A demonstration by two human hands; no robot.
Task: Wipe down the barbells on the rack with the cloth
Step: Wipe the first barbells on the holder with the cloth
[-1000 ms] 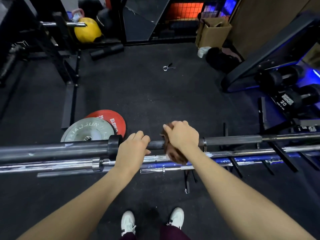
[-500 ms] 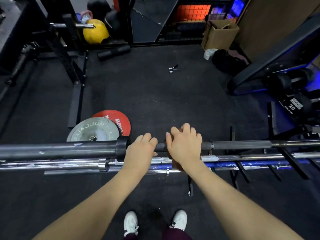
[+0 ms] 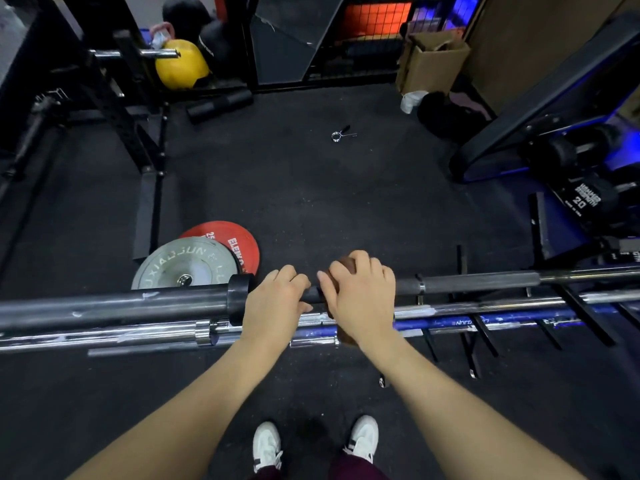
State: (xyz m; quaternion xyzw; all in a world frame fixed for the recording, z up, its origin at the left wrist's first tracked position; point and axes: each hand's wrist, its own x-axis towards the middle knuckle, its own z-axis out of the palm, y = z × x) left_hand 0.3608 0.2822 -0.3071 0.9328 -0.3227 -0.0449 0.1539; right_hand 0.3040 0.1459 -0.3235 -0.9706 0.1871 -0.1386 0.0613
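At the bottom, 2 white shoes (image 3: 313, 448) stand on the black floor (image 3: 311, 202). 2 bare arms reach up from there to the bars.

The left hand (image 3: 273, 306) wraps around the top barbell (image 3: 114, 304), a dark gray bar. Its fingers curl over the bar, just beside the black collar (image 3: 238, 292). The right hand (image 3: 362, 299) is close beside it, on the same bar. It holds a brown cloth (image 3: 341, 337) pressed around the bar, with its fingers curled over the top. A bit of the cloth peeks out above the fingers, and more hangs below the hand.

The top barbell runs from the left edge to the right edge. Just under it lie more bars, side by side. 1 is a shiny silver bar (image 3: 502, 303), and 1 is a blue bar (image 3: 450, 322) with small writing on it. The thin black arms of the rack (image 3: 575, 317) hold the bars up on the right.

A little farther, on the floor past the left hand, lie 2 round plates. The gray plate (image 3: 180, 265) rests partly on top of the red plate (image 3: 235, 244).

To the right sit black dumbbells (image 3: 585, 199), and 1 shows the number 20. Blue light glows near them.

In the middle of the floor, well apart from everything, lies a small metal clip (image 3: 341, 134).

Far back, on the left, is a yellow ball (image 3: 180, 65) near a black frame (image 3: 135, 109). On the right is a brown cardboard box (image 3: 433, 64). Orange light shines behind a wire fence (image 3: 374, 22).
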